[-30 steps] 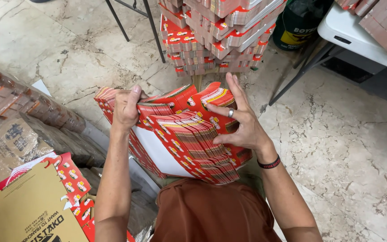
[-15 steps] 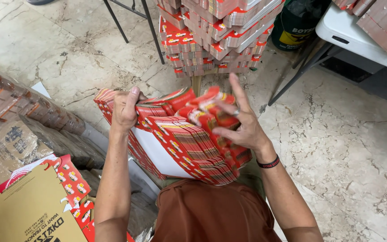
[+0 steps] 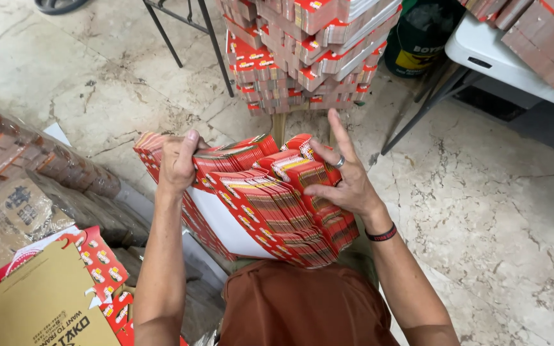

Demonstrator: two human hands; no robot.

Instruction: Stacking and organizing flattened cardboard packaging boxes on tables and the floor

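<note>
A thick stack of flat red and white printed cartons [image 3: 258, 211] stands on edge in front of me, resting against my lap. My left hand [image 3: 179, 161] grips the top left edge of the stack, fingers curled over it. My right hand [image 3: 344, 179] presses on the right side of the stack, thumb against the fanned edges and fingers partly spread, a ring on one finger and a dark band on the wrist. The upper right cartons are bent forward under that hand.
A tall pile of folded red and white boxes [image 3: 309, 51] stands on the marble floor ahead. A white folding table [image 3: 501, 61] with brown bundles is at the right. Brown wrapped bundles [image 3: 20, 173] and a flat cardboard sheet [image 3: 46, 301] lie at my left.
My right hand has shifted from lying flat on the stack's right side to curling its thumb in, pulling a few top cartons forward. The left hand has kept its grip.
</note>
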